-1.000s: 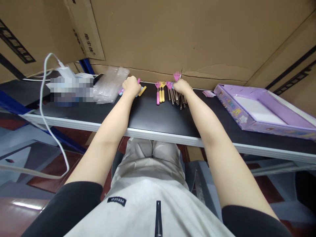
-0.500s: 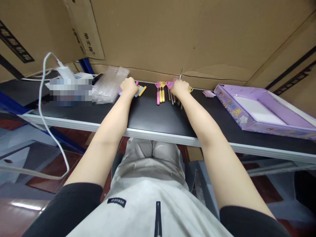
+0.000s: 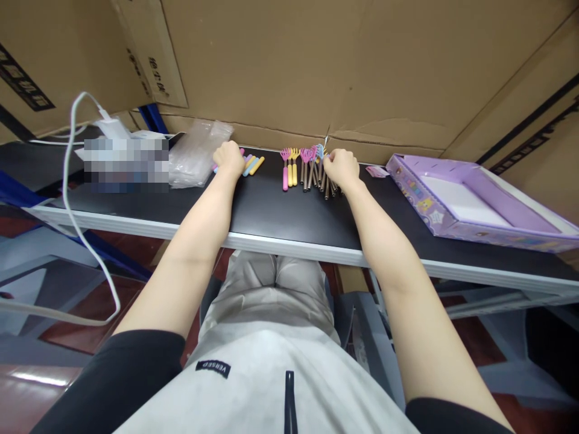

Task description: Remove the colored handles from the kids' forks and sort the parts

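Note:
Several coloured handles point(image 3: 256, 167) in pink, purple, blue and yellow lie on the black shelf. My left hand point(image 3: 230, 159) is closed at their left side, and its fingers hide part of them. Three small back scratchers with claw heads, one pink point(image 3: 284, 175) and two yellow point(image 3: 292, 172), lie side by side at the middle. Right of them is a pile of claw-headed metal rods point(image 3: 312, 172) with pink, blue and yellow heads. My right hand point(image 3: 342, 168) is closed at the right edge of this pile; what its fingers hold is hidden.
Clear plastic bags point(image 3: 194, 158) lie left of my left hand, beside a white charger point(image 3: 113, 129) with a cable. A small pink packet point(image 3: 377, 172) and a shallow purple box point(image 3: 479, 205) are at the right. Cardboard point(image 3: 362, 72) stands behind the shelf.
My right hand has moved right and slightly toward me, uncovering pink and blue claw heads of the pile. My left hand stays by the coloured handles. The view has shifted slightly.

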`<state>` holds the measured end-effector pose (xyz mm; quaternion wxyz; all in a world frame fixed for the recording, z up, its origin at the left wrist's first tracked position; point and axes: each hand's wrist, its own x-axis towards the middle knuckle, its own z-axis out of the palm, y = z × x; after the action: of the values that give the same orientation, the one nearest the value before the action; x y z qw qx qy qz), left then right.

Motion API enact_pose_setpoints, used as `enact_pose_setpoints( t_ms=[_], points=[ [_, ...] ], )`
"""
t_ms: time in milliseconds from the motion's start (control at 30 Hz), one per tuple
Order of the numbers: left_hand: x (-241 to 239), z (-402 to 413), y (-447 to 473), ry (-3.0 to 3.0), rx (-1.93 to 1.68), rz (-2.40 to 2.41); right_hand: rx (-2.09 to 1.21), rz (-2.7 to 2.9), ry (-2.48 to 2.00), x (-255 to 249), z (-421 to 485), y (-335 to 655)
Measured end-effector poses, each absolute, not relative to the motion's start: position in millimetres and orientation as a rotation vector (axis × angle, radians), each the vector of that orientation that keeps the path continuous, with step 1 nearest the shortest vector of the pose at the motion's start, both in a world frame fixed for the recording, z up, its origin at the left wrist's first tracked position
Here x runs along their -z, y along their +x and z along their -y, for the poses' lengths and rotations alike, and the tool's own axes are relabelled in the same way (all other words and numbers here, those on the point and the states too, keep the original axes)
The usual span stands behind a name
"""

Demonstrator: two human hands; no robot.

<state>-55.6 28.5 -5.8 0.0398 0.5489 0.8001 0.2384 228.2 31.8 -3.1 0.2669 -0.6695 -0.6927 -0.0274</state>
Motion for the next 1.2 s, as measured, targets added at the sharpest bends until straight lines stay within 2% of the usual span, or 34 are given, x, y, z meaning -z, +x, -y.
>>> enact_pose_setpoints(
  t_ms=[500,667,867,1200],
  points=[
    [7.6,-29.1,-53.0,1.742,-0.723,-2.431,0.020,1.943,-1.769,5.2,-28.2,220.1],
    [8.7,-24.7,-29.0,2.107,-0.852,-2.205,0.071,2.048,-1.697,8.7,-28.5,215.8],
    [8.7,-1.6,21.9,2.373,-0.492,-1.977,0.089,2.124,-1.733,5.3,-19.3,207.9],
    [18.9,-12.0,13.3,2.411,-0.314,-2.077,0.012,2.093,-1.660,8.3,-22.1,210.0]
  ],
)
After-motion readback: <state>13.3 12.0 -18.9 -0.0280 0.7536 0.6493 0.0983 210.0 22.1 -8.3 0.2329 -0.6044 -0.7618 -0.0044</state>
